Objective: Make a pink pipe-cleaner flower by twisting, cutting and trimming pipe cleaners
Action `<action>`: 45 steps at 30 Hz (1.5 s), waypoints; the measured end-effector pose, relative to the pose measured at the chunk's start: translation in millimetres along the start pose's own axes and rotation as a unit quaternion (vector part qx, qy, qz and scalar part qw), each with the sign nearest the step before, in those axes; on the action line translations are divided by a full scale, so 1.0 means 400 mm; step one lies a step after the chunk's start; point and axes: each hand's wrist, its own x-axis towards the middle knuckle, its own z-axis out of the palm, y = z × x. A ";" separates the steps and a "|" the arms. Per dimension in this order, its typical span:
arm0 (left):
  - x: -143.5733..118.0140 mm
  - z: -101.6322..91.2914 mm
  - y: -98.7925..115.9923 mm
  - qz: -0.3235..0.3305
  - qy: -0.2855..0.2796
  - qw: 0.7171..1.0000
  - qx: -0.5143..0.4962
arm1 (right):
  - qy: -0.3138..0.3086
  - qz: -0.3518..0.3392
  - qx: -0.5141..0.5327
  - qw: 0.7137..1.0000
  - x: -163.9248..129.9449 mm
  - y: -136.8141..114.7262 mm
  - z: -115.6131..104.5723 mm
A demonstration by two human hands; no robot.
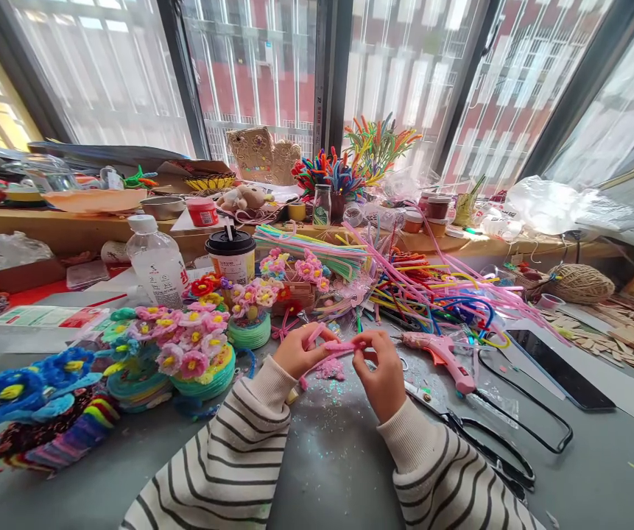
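Grey worktop (330,478)'s got 1 glue gun (450,359), 1 phone (562,369) right; left hand (299,352) + right hand (381,372), fingers (375,338) pinched tight on pink pipe cleaner (342,347).

The pink pipe cleaner (342,346) looks fuzzy and soft, as do the plush petals of the pink flowers (192,327). The worktop (328,478) is smooth and largely matt, dusted with shiny glitter (334,397). The striped sleeves (233,460) are matt knit cloth with ribbed cuffs. The glue gun (446,355) is smooth plastic, the scissors (493,442) have bright metal blades and glossy black handles, and the phone (562,372) has a glossy, glass-like face. The bottle (156,269) is clear plastic; the twine ball (585,282) is rough, fibrous and matt; the craft sticks (582,329) look like bare wood.
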 end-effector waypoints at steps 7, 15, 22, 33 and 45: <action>-0.001 0.004 -0.003 0.016 -0.020 1.000 0.007 | 0.010 -0.020 -0.016 1.000 0.000 0.001 0.000; -0.001 0.011 -0.008 0.046 -0.043 0.996 0.063 | 0.007 -0.023 0.011 1.000 0.000 -0.003 0.000; 0.001 0.017 -0.012 0.044 -0.046 0.994 0.085 | 0.005 0.027 0.068 0.997 -0.002 -0.003 0.007; -0.001 0.018 -0.005 0.061 -0.029 0.992 0.103 | -0.056 0.103 0.122 0.986 -0.008 0.017 0.012; -0.005 0.016 -0.003 0.028 -0.049 0.998 0.023 | -0.034 0.082 0.094 0.992 -0.003 0.014 0.015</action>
